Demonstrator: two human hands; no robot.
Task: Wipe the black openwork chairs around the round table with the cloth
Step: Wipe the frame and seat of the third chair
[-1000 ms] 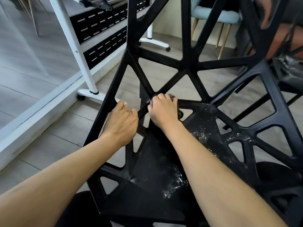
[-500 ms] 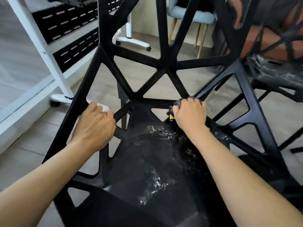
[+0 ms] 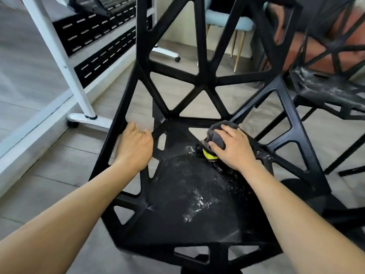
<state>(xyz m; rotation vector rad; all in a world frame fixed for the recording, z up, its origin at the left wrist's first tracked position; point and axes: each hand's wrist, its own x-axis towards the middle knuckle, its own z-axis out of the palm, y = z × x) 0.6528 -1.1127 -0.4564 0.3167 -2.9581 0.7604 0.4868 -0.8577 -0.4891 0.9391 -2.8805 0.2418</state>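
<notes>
Grey cloth (image 3: 216,135), bunched under the right hand (image 3: 233,149), fingers curled over it at the seat's back corner; left hand (image 3: 133,147) grips the black chair (image 3: 197,194) frame. White dust may scatter through openings onto the floor.

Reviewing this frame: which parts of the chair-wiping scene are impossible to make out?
Head view only:
- Seat under the cloth: covered by the cloth and the right hand.
- Left hand fingertips: curled behind the side strut.
- Second chair: cut off by the right edge.
- Round table: not in view.
</notes>
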